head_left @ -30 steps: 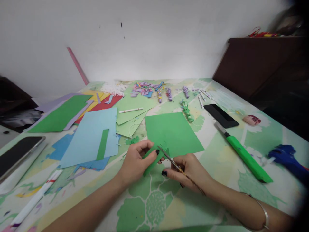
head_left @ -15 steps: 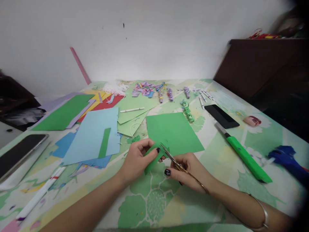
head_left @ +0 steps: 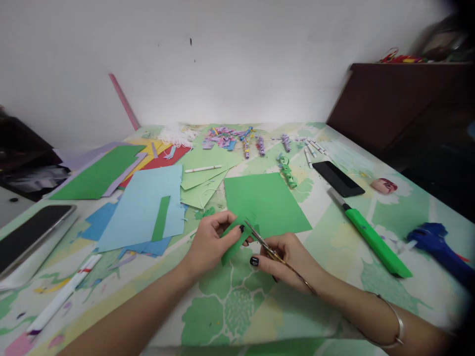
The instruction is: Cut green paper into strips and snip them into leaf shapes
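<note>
My left hand [head_left: 215,239] pinches a small green paper strip [head_left: 230,251] between thumb and fingers near the middle of the table. From the right, my right hand [head_left: 287,259] is closed on the handles of a pair of scissors [head_left: 264,243]. The scissor blades point up and left, their tips at the strip's upper edge. Just behind both hands lies a larger green sheet [head_left: 265,200]. A separate green strip [head_left: 161,218] rests on a light blue sheet [head_left: 143,207] to the left.
Coloured papers [head_left: 98,173] and a phone [head_left: 33,237] lie left. At the back are paper scraps [head_left: 222,137] and decorated rolls [head_left: 286,170]. On the right are a black device [head_left: 338,178], a green-handled knife [head_left: 378,242] and a blue tool [head_left: 436,244].
The view has shifted slightly, and my right hand with the scissors sits a little further left. Both hands keep their holds.
</note>
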Motion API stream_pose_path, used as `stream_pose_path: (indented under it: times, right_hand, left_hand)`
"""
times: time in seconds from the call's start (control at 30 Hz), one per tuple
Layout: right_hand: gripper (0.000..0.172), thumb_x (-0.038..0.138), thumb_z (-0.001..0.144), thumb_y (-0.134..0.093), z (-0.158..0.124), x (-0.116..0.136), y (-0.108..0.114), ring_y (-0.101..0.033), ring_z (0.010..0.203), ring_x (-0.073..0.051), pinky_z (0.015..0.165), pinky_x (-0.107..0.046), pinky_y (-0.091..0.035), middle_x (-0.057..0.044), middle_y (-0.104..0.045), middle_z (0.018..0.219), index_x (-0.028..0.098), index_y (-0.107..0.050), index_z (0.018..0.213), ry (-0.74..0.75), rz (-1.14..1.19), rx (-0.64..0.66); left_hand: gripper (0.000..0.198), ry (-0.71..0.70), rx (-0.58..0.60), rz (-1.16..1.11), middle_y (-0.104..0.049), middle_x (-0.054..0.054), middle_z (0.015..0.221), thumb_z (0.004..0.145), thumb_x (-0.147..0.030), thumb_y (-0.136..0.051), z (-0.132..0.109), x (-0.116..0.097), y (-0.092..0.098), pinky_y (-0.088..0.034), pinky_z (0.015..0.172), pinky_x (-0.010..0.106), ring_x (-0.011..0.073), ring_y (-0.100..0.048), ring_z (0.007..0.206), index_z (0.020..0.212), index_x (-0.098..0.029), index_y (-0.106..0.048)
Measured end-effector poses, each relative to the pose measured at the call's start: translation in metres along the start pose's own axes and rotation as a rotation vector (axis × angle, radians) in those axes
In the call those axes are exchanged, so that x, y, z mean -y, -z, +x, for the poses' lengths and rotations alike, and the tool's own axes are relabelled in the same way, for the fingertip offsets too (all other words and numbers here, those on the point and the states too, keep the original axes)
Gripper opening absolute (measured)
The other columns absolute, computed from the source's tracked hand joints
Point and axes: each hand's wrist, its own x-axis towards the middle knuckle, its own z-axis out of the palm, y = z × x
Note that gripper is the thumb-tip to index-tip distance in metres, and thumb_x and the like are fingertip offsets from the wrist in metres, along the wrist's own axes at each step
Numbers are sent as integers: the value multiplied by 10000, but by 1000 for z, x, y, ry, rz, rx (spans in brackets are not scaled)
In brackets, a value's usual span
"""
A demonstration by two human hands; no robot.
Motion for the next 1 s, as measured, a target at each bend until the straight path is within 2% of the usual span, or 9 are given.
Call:
stream_pose_path:
  times: [0.3,0.5,1.0]
  right_hand:
    - [409,491,776,-548,1,4,1,-356,426,-73,407,-195,-208,39,-393,435,155,-468,557,6,-76,-31]
    - [419,500,738,-581,3,6,1,-355,421,-78,408,-198,-207,41,-382,411,162,-453,526,-31,-108,-42]
    - [438,491,654,-676,5,6,2,-326,422,-76,410,-193,-213,51,-353,391,160,-449,478,-16,-104,-76]
  left_hand:
    - [138,-24,8,-5,-633,29,624,764,-231,-586,0,-1,0,-456,595,263,146,-576,597,661,-139,-576]
    - [143,-15,18,-27,-642,29,635,770,-239,-587,0,0,0,-461,600,259,145,-586,601,666,-140,-581]
    - [143,11,14,-74,-647,25,624,752,-245,-604,-1,-1,-2,-467,579,253,138,-592,578,659,-141,-574]
